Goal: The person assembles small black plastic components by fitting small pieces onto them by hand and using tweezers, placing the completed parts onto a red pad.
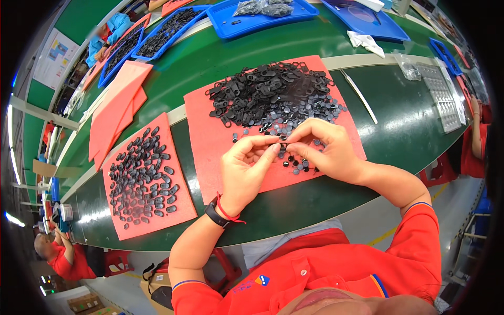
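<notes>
In front of my chest, the fingertips of my left hand [242, 169] and my right hand [333, 152] meet around a small black plastic part [283, 146]. Both hands are closed in a pinch, and the fingers partly cover the part. Beneath them lies a pink foam mat [210, 165]. On its far half is a heap of black oval pieces [254, 86] with holes at one end. Small round grey and black discs [286, 116] are scattered between that heap and my hands, with a few glossy ones [296, 164] just under my fingers.
A second pink mat [128, 229] at left carries rows of black oval pieces [142, 178]. Bare pink sheets [118, 113] are stacked beyond it. A white stick [361, 97] and a grey tray [443, 100] lie right. Blue trays [231, 29] line the back. Other people sit nearby.
</notes>
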`<state>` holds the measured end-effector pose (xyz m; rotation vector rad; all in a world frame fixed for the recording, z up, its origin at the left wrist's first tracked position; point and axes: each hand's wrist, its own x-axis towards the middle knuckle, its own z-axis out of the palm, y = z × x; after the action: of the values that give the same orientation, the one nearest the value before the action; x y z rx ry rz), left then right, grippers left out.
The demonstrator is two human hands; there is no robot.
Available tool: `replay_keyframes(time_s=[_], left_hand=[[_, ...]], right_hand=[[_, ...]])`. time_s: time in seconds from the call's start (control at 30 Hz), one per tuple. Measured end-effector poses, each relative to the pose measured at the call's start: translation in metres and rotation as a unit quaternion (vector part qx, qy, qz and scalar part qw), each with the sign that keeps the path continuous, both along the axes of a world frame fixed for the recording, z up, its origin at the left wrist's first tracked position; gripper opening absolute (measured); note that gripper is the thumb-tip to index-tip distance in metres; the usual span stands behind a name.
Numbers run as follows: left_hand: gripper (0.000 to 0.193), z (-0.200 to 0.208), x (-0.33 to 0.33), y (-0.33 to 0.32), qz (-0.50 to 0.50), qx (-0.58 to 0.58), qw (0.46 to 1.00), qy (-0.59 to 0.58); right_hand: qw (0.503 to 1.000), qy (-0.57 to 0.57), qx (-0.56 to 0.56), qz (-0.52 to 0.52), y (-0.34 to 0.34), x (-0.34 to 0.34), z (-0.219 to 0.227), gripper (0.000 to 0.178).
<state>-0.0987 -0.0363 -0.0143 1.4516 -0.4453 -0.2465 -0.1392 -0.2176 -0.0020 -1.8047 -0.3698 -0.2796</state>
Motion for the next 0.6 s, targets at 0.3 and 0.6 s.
replay_keyframes(time_s=[0.3, 0.6], left_hand=[[0.019, 0.001, 0.002, 0.0, -0.018, -0.029, 0.993, 0.114], [0.019, 0.005, 0.004, 0.001, -0.031, -0.004, 0.991, 0.132]], right_hand=[[0.999, 0.031, -0.02, -0.011, -0.002, 0.0, 0.003, 0.007], [0.997, 0.036, -0.065, -0.017, -0.002, 0.004, 0.001, 0.008]])
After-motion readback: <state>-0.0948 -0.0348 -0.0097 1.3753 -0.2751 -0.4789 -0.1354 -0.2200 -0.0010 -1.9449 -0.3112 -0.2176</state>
